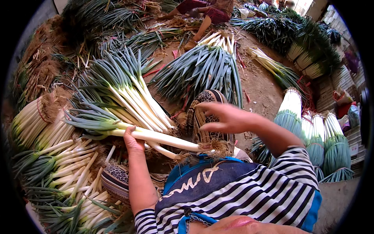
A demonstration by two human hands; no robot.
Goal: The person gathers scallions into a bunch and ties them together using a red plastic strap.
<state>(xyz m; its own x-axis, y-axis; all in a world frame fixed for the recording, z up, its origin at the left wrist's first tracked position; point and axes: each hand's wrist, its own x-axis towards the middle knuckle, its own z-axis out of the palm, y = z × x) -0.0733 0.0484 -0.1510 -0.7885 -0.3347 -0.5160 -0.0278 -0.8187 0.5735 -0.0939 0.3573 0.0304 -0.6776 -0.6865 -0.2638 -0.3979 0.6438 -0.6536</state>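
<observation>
My left hand [133,141] is closed around several long green onions [166,141], with their green leaves to the left and their hairy roots to the right over my lap. My right hand [223,118], blurred, is in the air above my patterned trouser knee [214,101], fingers apart and holding nothing. Just beyond the held stalks lies a pile of green onions [133,96] with white stems towards me. Farther ahead, a large bunch of green onions [204,64] rests with its leaves towards me.
Loose onions [73,166] and root-end bundles [32,122] lie at left. Tied bundles [337,143] stand at right beside plastic crates [356,146]. A smaller bunch [274,67] lies on the brown floor [254,84]. Another person's bare leg [203,29] is at the top, among more onion heaps.
</observation>
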